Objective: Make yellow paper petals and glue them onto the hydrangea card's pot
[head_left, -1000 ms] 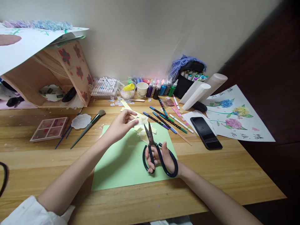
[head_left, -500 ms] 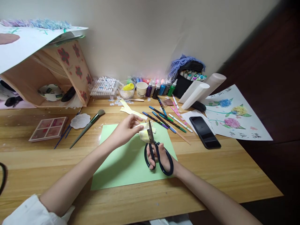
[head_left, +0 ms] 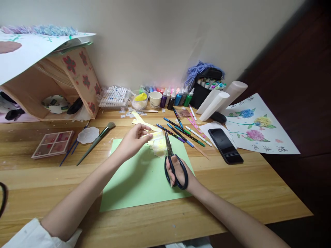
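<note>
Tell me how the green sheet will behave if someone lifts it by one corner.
The green sheet looks thin and lies flat, so it would probably bend and feel light. The yellow scraps on its far part look loose, so they might slide off as it tilts.

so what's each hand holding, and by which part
The right hand holds scissors by the handles; the left hand pinches a yellow strip by the end farther from them.

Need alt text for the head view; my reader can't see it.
The right hand holds black-handled scissors beside a pale yellow paper strip held in the left hand, above a green sheet with yellow paper pieces on it. Pens and a phone lie nearby on a wooden table.
</note>
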Demonstrator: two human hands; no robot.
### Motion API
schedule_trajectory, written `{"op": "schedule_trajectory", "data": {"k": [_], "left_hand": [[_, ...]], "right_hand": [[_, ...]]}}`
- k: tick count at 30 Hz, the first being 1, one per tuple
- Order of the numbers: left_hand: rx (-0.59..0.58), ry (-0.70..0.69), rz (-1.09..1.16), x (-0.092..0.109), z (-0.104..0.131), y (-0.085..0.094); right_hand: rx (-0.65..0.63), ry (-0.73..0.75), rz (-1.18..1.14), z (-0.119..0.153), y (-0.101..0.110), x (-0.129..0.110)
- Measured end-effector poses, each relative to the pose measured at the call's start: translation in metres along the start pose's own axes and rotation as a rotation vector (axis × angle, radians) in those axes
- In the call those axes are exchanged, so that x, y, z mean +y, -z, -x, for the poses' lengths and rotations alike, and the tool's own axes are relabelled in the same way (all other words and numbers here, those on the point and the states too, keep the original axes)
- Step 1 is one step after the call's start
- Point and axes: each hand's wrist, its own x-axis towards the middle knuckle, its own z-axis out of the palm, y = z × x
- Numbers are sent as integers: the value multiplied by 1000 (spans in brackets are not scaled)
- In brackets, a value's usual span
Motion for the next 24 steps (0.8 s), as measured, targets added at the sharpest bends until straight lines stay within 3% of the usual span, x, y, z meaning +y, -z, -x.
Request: {"op": "schedule_trajectory", "data": {"k": [4, 8, 15, 24], "left_hand": [[32, -24, 15, -4, -3, 3], [43, -19, 5, -6, -3, -1], [-17, -10, -37, -5, 4, -15], [-31, -3, -29, -4, 5, -17]], "right_hand": [[-168, -124, -71, -1, 1, -4], [-288, -46, -51, 6, 0, -6], [-278, -27, -12, 10, -3, -8], [-227, 35, 60, 10, -1, -2]]}}
